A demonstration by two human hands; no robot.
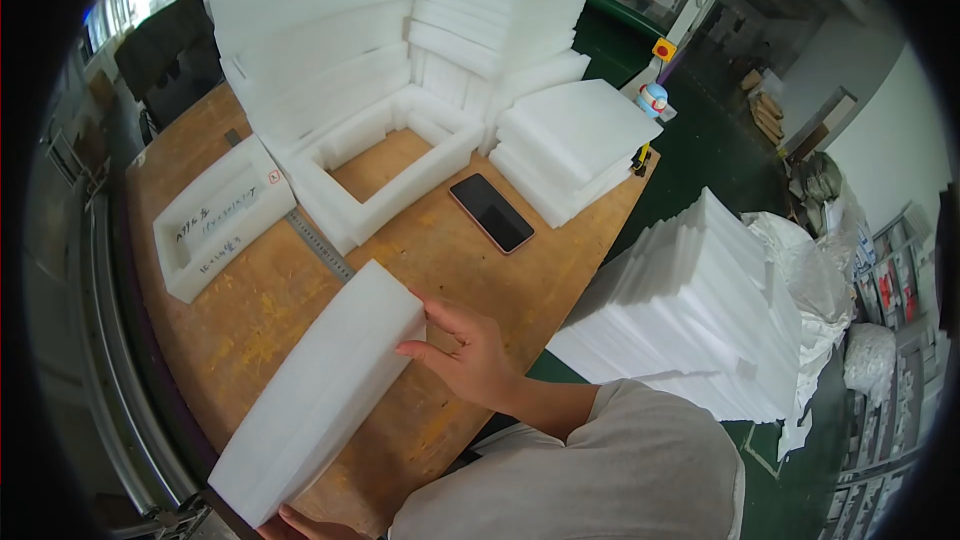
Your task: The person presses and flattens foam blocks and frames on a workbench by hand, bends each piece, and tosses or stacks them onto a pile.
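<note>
A long white foam block (320,390) lies slantwise over the near part of the wooden table. My right hand (465,350) grips its far right end, thumb on the side nearer me and fingers around the corner. At the bottom edge of the view, my left hand (312,526) holds the near end; most of that hand is cut off. Beyond the block, a steel ruler (318,243) lies on the table, partly under foam. A foam tray with handwriting (225,215) rests to the left, and a rectangular foam frame (375,210) sits farther back.
A phone (492,213) lies on the wooden table (440,285). Tall foam stacks (310,30) rise at the back, with foam sheets (580,140) at the right edge. More foam sheets (690,310) stand right of the table. A metal rail (125,380) runs along the left.
</note>
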